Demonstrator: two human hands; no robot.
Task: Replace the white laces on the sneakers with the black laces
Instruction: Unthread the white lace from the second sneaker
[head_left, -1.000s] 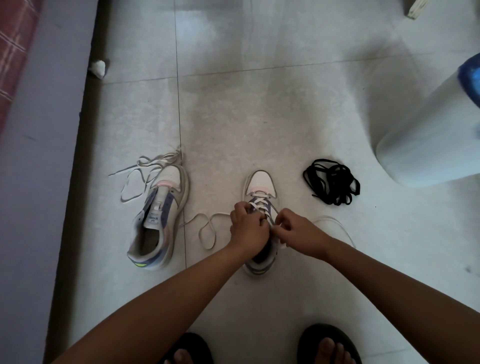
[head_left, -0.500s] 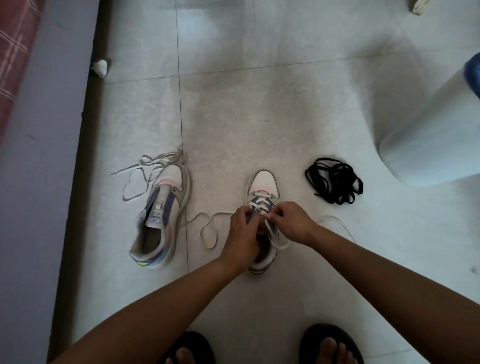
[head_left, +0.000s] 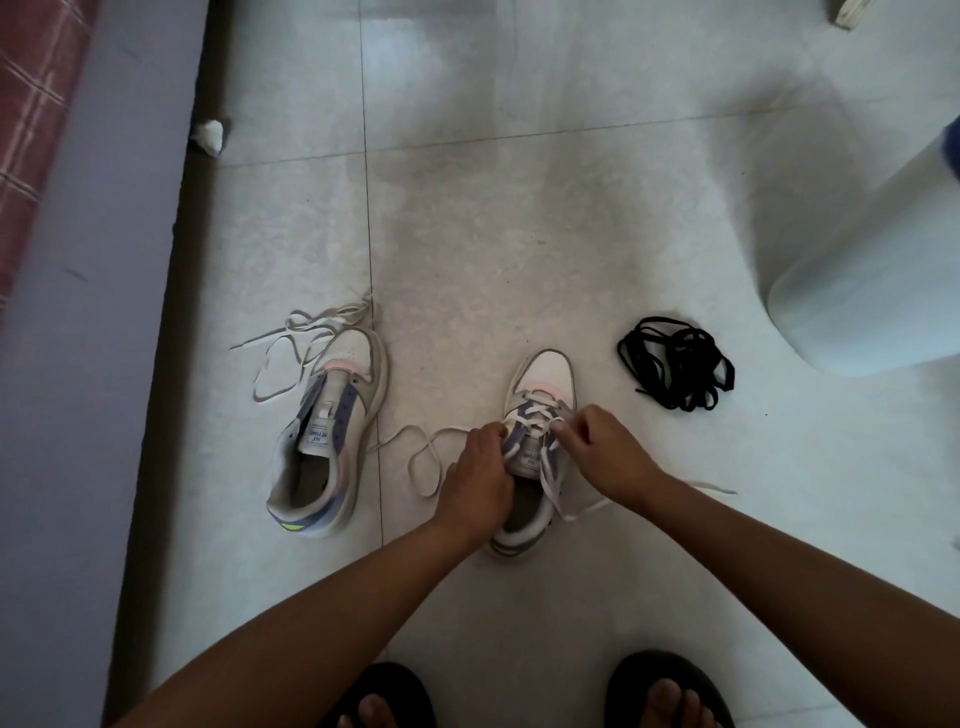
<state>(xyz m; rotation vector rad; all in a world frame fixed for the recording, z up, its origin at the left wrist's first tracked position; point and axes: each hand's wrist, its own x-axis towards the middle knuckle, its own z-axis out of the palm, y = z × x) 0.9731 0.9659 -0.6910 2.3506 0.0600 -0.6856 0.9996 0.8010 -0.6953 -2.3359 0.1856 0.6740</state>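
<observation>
- Right sneaker (head_left: 540, 415), near centre of the floor (head_left: 519, 208), is still carrying its white lace (head_left: 535, 415) in the far eyelets.
- Left hand (head_left: 480, 478) is gripping the sneaker's left side, fingers curled; right hand (head_left: 608, 457) is pinching the lace.
- Left sneaker (head_left: 324, 431) is lying unlaced, its loose lace (head_left: 291, 343) just beyond.
- Black laces (head_left: 675, 371) are waiting bundled far right — light, limp, tangle-prone; probably best taken near a stiff tip.
</observation>
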